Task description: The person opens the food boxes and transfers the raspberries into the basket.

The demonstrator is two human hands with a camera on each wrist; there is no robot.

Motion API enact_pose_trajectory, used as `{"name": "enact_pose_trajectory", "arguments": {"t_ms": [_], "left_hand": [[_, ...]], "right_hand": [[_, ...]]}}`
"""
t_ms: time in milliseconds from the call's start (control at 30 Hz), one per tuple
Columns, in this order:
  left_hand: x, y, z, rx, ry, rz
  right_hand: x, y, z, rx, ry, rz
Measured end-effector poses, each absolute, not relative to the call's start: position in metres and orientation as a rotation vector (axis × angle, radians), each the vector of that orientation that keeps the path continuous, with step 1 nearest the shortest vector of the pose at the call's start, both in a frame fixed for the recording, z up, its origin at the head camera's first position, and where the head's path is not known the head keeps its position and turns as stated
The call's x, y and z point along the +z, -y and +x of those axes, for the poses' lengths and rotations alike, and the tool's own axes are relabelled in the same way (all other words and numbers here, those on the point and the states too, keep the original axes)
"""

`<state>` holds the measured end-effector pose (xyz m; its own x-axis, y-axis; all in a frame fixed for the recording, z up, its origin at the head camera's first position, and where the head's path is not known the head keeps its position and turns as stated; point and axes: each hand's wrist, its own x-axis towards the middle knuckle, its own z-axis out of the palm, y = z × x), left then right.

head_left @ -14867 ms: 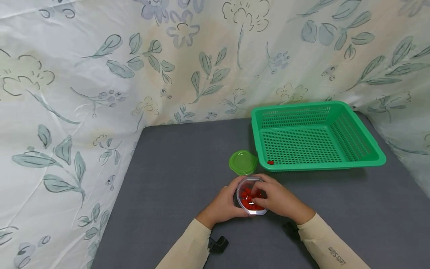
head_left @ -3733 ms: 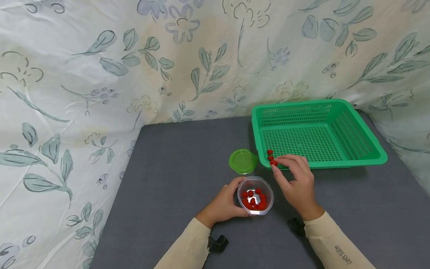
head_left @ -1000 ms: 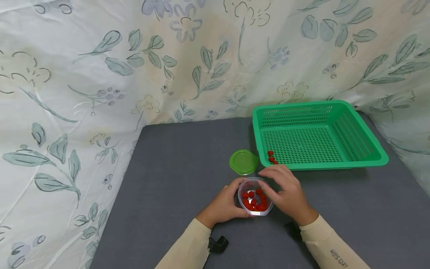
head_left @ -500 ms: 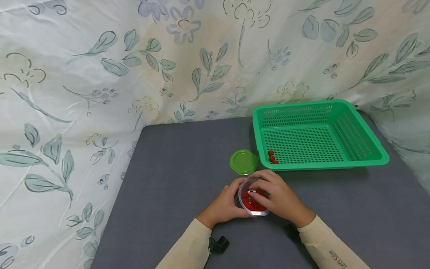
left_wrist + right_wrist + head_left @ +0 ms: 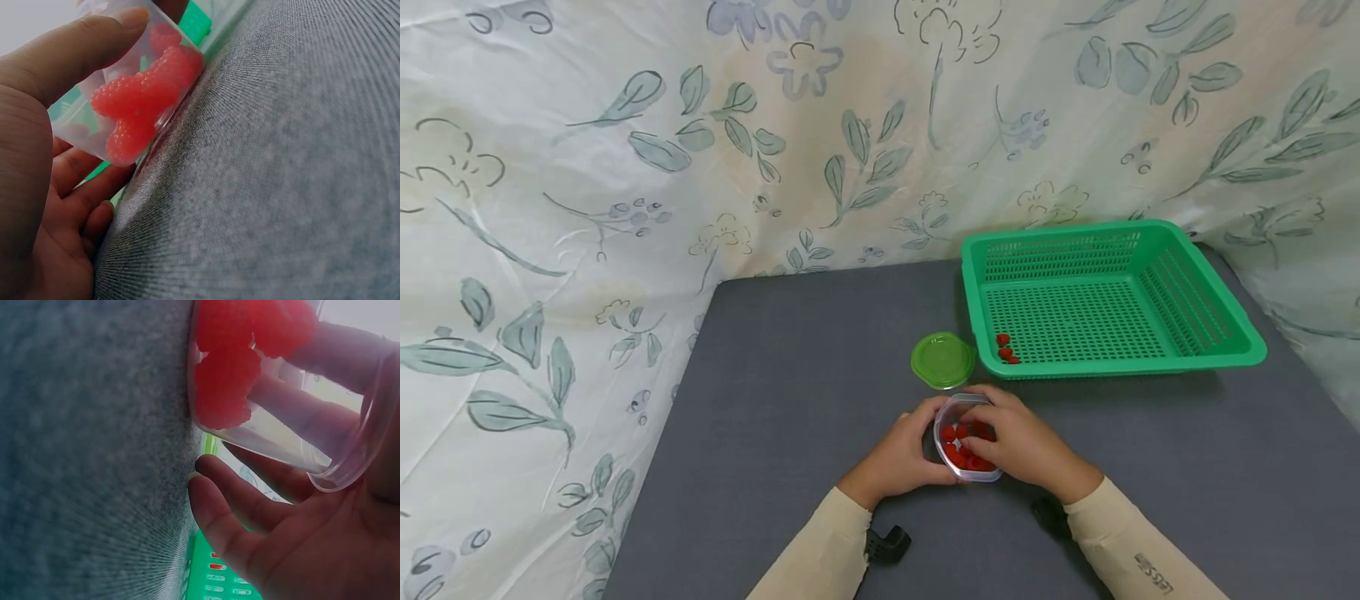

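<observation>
A small clear plastic container (image 5: 961,450) of red raspberries (image 5: 957,440) stands on the grey table (image 5: 790,392). My left hand (image 5: 917,446) grips its left side, thumb on the wall (image 5: 81,37) in the left wrist view. My right hand (image 5: 1011,442) reaches in from the right. Two of its fingers (image 5: 306,412) are inside the container (image 5: 275,434) and pinch a raspberry (image 5: 228,372); the other fingers are spread outside. Three raspberries (image 5: 1006,350) lie in the near left corner of the green basket (image 5: 1217,354).
The container's green lid (image 5: 942,361) lies flat just left of the basket. Floral cloth (image 5: 625,167) hangs behind and to both sides of the table. Bare grey surface stretches to the left and right of my hands.
Since 3.7 s ago my right hand has left the basket, where a third raspberry now lies, and come back to the container. In the last second its fingers dipped inside.
</observation>
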<state>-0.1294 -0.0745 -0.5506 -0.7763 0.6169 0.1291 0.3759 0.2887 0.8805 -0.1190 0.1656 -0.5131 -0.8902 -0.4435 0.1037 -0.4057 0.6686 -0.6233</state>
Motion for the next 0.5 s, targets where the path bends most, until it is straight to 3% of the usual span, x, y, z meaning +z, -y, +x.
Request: {"name": "enact_pose_trajectory", "arguments": {"t_ms": [500], "left_hand": [[-0.5506, 0.0753, -0.1298, 1.503, -2.313, 0.952]], "right_hand": [[-0.5097, -0.1619, -0.1165, -1.018, -2.854, -0.652]]}}
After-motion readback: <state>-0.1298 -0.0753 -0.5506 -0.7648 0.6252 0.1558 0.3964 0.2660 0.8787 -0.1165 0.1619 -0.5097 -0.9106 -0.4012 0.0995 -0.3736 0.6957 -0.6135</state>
